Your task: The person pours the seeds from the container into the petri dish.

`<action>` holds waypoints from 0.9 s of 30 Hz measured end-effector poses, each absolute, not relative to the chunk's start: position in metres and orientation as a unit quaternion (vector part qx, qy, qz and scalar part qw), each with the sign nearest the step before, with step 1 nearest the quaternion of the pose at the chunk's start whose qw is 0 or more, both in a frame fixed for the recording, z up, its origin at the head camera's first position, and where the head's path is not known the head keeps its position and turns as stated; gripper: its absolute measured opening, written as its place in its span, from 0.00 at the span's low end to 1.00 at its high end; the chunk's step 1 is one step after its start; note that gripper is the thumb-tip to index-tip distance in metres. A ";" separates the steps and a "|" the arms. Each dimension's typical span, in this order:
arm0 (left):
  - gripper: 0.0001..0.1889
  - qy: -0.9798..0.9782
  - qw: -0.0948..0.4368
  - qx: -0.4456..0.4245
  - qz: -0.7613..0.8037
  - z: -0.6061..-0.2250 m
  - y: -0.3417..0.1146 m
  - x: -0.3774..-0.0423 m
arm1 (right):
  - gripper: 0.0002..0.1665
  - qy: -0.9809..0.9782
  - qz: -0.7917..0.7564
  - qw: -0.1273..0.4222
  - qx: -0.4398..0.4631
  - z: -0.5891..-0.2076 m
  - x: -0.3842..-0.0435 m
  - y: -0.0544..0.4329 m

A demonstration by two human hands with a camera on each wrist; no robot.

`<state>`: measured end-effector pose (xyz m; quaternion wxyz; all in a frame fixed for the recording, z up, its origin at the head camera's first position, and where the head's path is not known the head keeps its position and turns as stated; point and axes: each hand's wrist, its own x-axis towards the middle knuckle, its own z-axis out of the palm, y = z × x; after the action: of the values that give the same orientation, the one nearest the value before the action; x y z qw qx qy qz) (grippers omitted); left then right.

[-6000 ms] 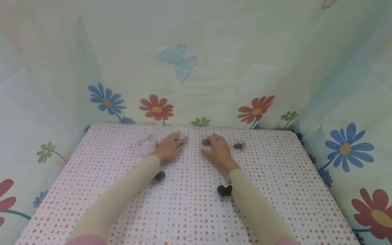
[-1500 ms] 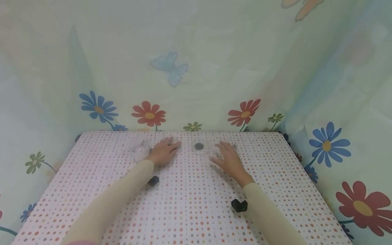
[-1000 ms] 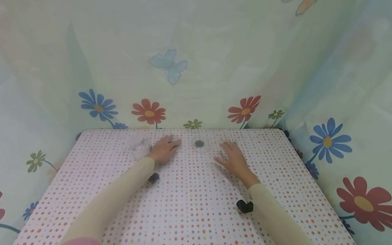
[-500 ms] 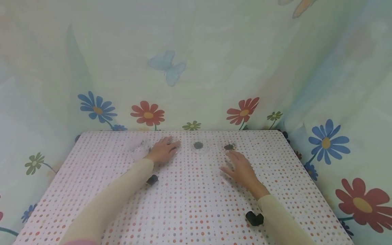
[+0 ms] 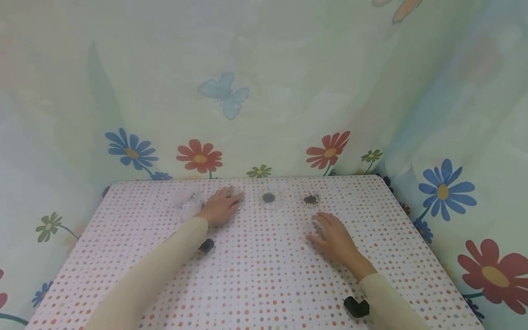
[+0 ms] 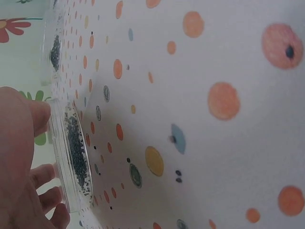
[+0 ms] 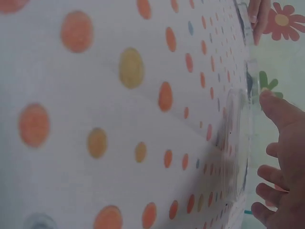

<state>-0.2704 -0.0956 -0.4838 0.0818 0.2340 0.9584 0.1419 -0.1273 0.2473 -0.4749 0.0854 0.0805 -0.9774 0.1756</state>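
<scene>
My left hand [image 5: 221, 206] is at a clear petri dish [image 6: 75, 155] of dark granules near the table's back edge. In the left wrist view, its thumb and curled fingers meet the dish at opposite ends of the rim. My right hand [image 5: 336, 240] is over the table further right, fingers relaxed and spread around a clear round dish or lid [image 7: 236, 148] lying flat. A small gap shows between its thumb and that clear piece. Two dishes with dark granules stand between the hands: a middle dish [image 5: 269, 198] and a right dish [image 5: 311, 199].
Left of my left hand are clear dishes [image 5: 187, 201] with pale and dark specks; their number is hard to tell. The dotted table [image 5: 255, 275] ends at a flower-printed backdrop [image 5: 264, 114]. Black wrist mounts [image 5: 356, 307] sit by the sleeves.
My right hand has moved from the middle dish to the right dish, then back toward me and rightward with a clear lid-like piece, uncovering the right dish. The left hand stays put.
</scene>
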 end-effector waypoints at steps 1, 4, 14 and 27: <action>0.25 0.958 0.081 0.235 0.141 -0.484 -0.095 -0.271 | 0.37 -0.977 0.176 0.084 0.082 -0.475 -0.127 0.248; 0.25 0.958 0.080 0.236 0.142 -0.485 -0.094 -0.272 | 0.38 -0.977 0.179 0.082 0.084 -0.477 -0.125 0.248; 0.26 0.956 0.088 0.237 0.146 -0.480 -0.097 -0.270 | 0.45 -0.983 0.150 0.059 0.084 -0.482 -0.124 0.243; 0.26 0.959 0.093 0.232 0.131 -0.486 -0.096 -0.273 | 0.47 -0.987 0.142 0.028 0.072 -0.490 -0.119 0.241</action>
<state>-0.2730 -0.0960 -0.4856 0.0931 0.2321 0.9593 0.1313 -0.1192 0.2414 -0.4898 0.0278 0.0721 -0.9869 0.1417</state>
